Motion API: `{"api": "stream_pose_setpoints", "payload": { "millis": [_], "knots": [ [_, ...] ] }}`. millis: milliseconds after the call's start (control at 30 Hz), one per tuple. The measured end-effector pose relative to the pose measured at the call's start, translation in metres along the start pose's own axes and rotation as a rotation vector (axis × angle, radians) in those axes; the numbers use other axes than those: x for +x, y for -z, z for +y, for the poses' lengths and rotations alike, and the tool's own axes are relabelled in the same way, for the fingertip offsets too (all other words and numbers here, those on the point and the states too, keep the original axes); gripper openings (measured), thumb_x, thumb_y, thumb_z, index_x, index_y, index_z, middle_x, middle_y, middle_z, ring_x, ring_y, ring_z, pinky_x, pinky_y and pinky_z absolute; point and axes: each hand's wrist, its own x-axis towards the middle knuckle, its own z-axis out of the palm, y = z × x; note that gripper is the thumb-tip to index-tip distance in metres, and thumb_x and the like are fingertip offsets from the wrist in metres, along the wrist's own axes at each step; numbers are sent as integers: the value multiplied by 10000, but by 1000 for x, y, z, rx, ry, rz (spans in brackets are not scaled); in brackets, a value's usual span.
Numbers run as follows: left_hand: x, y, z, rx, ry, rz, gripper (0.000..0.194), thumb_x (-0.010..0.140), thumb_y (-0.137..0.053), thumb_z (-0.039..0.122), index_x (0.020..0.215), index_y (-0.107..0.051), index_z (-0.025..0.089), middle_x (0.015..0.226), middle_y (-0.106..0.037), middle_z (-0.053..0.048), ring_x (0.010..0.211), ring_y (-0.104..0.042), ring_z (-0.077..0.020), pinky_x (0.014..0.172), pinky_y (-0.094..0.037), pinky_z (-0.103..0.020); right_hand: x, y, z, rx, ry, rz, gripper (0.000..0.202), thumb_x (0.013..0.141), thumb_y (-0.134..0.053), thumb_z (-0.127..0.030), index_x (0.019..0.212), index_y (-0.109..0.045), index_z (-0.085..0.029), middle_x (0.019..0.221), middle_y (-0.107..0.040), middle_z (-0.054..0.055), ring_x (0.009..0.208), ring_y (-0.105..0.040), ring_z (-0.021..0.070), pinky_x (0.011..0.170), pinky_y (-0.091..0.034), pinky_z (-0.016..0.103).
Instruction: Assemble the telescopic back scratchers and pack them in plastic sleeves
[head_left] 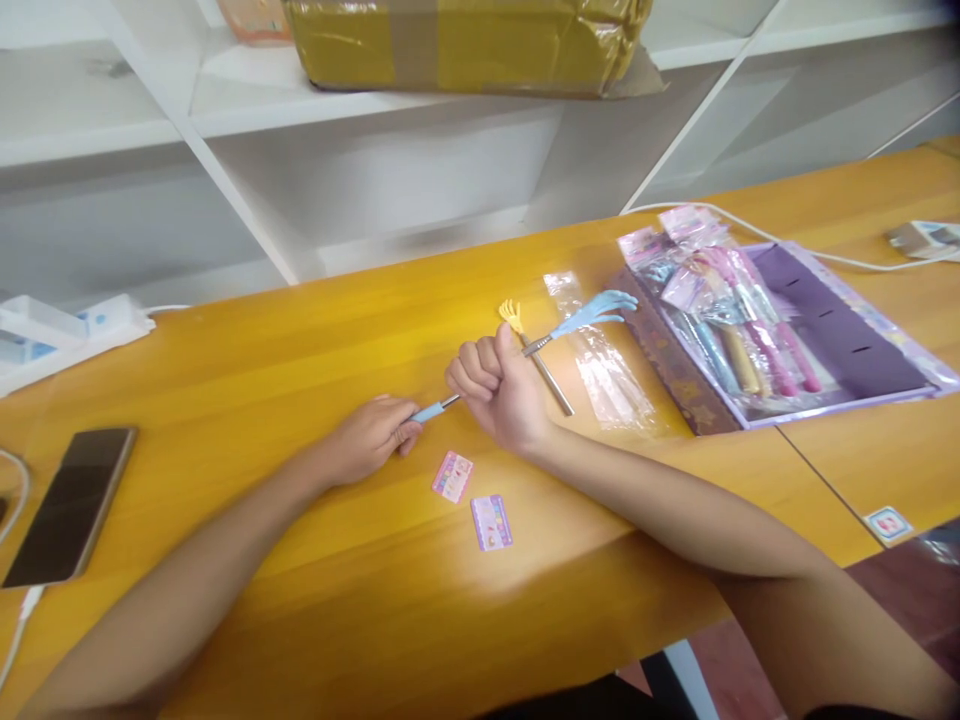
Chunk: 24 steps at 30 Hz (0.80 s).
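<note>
My left hand (373,438) is closed round the blue handle end of a rod. Farther up the same rod my right hand (504,388) is wrapped round its metal shaft. A light blue hand-shaped head (596,312) sticks out past my right hand, pointing right. Behind my right hand a yellow hand-shaped head on a metal rod (555,387) lies on the table. Clear plastic sleeves (604,375) lie just right of it. Below my hands are a pink card (453,476) and a purple card (491,523).
A purple box (844,300) on the right holds several packaged items (739,315). A phone (71,505) with a cable and a power strip (71,335) are at the left. White shelves stand behind the table, bearing a taped box (465,45).
</note>
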Motion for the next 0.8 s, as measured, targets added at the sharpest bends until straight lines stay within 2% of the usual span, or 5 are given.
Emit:
{"api": "stream_pose_setpoints", "payload": {
  "millis": [333,433,533,633,800],
  "knots": [
    [1,-4,2,-19,25,32,454,1150,-342,485,802,-486,232,749,-569,-2,696,-481,-193,791,-379,-362,-3,-2,16,-67,-11,-38,775,976,-624,-762,583,-237,-217,570,-208,-58,500,-205,110,533,-237,311],
    [-1,-1,2,-72,45,47,485,1151,-325,509,796,-500,228,761,-578,-6,723,-501,-189,790,-395,-350,10,4,5,-211,4,-22,692,938,-620,-798,642,-329,-243,623,-297,-38,575,-347,144,594,-386,319],
    [-2,1,3,-138,90,42,496,1149,-324,537,808,-502,224,762,-571,-2,723,-503,-175,754,-397,-326,29,16,-18,-432,126,73,608,968,-453,-839,771,-425,-265,726,-416,3,748,-529,197,762,-513,362],
    [-3,2,4,-196,140,60,471,1132,-362,570,836,-494,228,730,-525,13,684,-469,-166,682,-369,-313,45,30,-38,-651,249,140,594,1008,-320,-817,814,-433,-267,779,-469,26,851,-605,218,835,-531,380],
    [-3,1,2,-172,188,87,453,1106,-418,597,845,-481,233,741,-505,14,689,-461,-168,657,-351,-311,52,47,-48,-763,318,91,528,1029,-439,-747,856,-535,-257,859,-585,42,897,-661,205,900,-546,382]
  ]
}}
